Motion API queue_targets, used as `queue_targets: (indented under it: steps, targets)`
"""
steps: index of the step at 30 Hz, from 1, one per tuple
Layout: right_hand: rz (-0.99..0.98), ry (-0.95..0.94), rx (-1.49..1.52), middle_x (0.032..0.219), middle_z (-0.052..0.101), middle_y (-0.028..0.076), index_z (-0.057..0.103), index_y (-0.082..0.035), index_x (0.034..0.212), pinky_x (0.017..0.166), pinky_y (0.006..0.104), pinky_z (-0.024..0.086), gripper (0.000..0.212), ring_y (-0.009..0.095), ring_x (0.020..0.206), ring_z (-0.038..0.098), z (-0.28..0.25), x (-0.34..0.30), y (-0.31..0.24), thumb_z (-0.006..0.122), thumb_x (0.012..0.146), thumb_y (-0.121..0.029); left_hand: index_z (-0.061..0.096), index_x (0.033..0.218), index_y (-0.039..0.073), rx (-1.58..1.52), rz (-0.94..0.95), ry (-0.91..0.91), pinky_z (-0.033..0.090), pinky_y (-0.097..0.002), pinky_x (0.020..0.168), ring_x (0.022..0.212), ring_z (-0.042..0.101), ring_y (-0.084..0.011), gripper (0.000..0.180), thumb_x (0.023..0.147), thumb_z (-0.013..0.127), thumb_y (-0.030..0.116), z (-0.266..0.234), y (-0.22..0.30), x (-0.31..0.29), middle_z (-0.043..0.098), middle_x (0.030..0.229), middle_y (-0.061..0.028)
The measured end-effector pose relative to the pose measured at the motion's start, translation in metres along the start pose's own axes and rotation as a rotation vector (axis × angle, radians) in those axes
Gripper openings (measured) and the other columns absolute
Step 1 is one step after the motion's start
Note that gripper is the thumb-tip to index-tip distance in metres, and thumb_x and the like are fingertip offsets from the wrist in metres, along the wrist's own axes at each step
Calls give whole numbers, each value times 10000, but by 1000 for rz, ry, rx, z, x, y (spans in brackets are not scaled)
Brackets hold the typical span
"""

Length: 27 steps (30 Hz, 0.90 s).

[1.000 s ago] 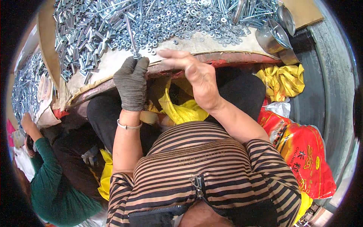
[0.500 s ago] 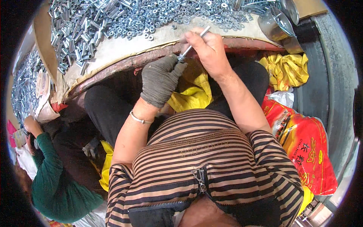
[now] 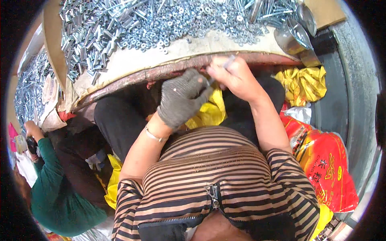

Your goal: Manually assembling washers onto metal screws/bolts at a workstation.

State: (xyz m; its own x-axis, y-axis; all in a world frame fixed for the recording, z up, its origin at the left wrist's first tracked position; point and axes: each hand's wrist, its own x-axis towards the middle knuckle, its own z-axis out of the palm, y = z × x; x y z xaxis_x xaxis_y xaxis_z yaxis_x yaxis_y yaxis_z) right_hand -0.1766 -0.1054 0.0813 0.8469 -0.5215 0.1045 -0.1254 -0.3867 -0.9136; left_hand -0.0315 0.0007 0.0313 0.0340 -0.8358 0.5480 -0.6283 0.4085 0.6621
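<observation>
Bolt (image 3: pixel 227 64) is what I have between my two hands, a thin metal rod held just at the near edge of the counter (image 3: pixel 193 52). My right hand (image 3: pixel 235 76) is bare and closed around it, fingers curled, with only the top end poking out past them. My left hand (image 3: pixel 181 100), in a grey knit glove, is also closed and presses in against the right one from the left, fingertips meeting the rod's lower end; what exactly it pinches there I cannot tell, since the fingers hide it.

Beyond both hands the counter carries a wide heap of nuts (image 3: pixel 193 20), and further to the left a pile of sleeves (image 3: pixel 88 44). Past my right hand stand two metal cups (image 3: pixel 295 36). Below the hands lies a yellow bag (image 3: pixel 209 114) on my lap, and a red bag (image 3: pixel 325 160) sits off to the right. Another person in a green sleeve (image 3: pixel 48 188) works well to my left.

Risk as I judge it: the hands sit off the counter's edge, so a slipped grip would drop the rod or a small part into my lap or the bags. The glove likely dulls my feel for small pieces.
</observation>
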Motion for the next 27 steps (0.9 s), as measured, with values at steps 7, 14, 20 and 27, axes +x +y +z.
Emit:
queue_targets:
  steps: [7,14,20,27]
  targets:
    - [130,-272,77,612,523,-4,543,-32,675,480,230,359,277,62,525,460,-19,-10,15,572,890,-205,642,891,51,-365,-5,-197,462,-304,567,592,556,-163,167,813,643,199,-5,-16,-3,597,710,-53]
    - [42,300,-245,634,551,3,588,-15,780,485,237,419,189,60,525,515,-52,95,43,589,863,-185,615,853,9,-721,-738,20,364,-210,436,453,460,-63,204,890,557,201,-30,-10,4,537,604,-3]
    - [-324,494,-851,918,595,165,654,-71,872,675,427,507,148,315,811,623,-49,194,58,555,774,-122,580,804,9,-801,-822,52,411,-279,546,597,477,-100,171,859,576,171,-15,-21,1,523,663,-11]
    - [-266,369,-1381,932,541,168,625,-90,927,657,422,538,166,338,815,634,-45,212,61,545,783,-77,558,862,7,-535,-538,75,429,-317,619,644,515,-185,155,870,556,162,-10,-21,-4,534,707,-107]
